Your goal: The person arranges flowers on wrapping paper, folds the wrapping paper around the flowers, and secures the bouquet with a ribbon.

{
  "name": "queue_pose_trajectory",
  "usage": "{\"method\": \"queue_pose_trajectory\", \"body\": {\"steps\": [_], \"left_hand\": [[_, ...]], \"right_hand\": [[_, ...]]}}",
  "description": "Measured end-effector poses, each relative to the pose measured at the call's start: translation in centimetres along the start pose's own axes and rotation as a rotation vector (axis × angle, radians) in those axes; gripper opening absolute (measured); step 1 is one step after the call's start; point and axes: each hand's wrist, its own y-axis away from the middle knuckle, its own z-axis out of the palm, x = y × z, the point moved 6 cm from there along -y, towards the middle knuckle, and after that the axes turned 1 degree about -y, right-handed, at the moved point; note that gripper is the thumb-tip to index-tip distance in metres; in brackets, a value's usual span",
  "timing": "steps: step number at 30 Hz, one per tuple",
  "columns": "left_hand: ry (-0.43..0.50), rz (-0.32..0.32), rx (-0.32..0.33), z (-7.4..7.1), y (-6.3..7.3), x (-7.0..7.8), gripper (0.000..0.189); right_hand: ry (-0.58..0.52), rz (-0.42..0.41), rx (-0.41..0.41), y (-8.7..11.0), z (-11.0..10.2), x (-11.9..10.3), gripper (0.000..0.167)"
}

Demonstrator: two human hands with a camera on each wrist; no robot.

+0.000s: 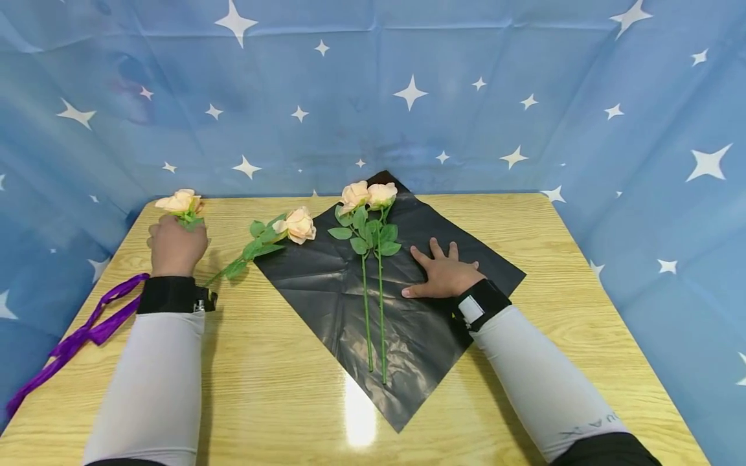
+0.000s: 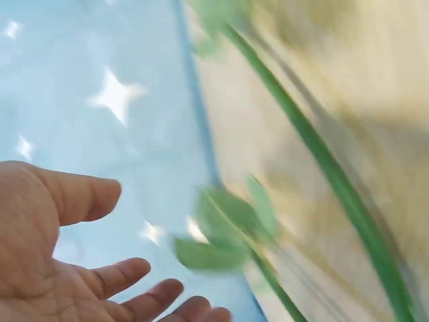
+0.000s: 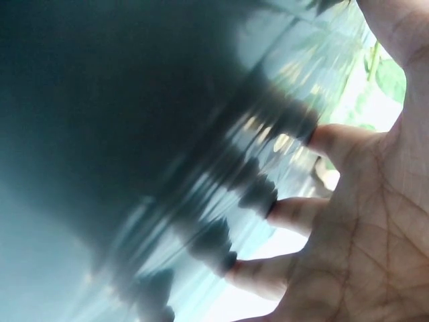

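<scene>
At the table's far left, my left hand is over a peach artificial rose, whose bloom shows past the knuckles. The left wrist view has thumb and fingers apart, with leaves close by the fingers and a green stem farther right. To that hand's right lies another peach rose, its bloom at the edge of a black wrapping sheet. Two more roses lie side by side on the sheet. My right hand rests on the sheet right of their stems, fingers spread.
A purple ribbon trails along the left side of the wooden table. Behind the table and at both sides hangs a blue cloth with white stars. The sheet's far corner reaches the table's back edge.
</scene>
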Motion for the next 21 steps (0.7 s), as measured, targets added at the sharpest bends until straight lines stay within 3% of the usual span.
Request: {"method": "queue_pose_trajectory", "body": {"steps": [5, 13, 21], "left_hand": [[-0.113, -0.067, -0.083, -0.2, -0.2, -3.2, 0.077], [-0.296, -0.099, -0.182, 0.2, -0.4, -4.7, 0.073], [-0.383, 0.014, -0.164, 0.6, -0.8, -4.8, 0.040]], "right_hand": [[-0.003, -0.001, -0.008, 0.1, 0.0, 0.2, 0.104], [0.000, 0.006, -0.007, 0.2, -0.1, 0.2, 0.104], [-0.002, 0.006, -0.002, 0.3, -0.2, 0.1, 0.104]]}}
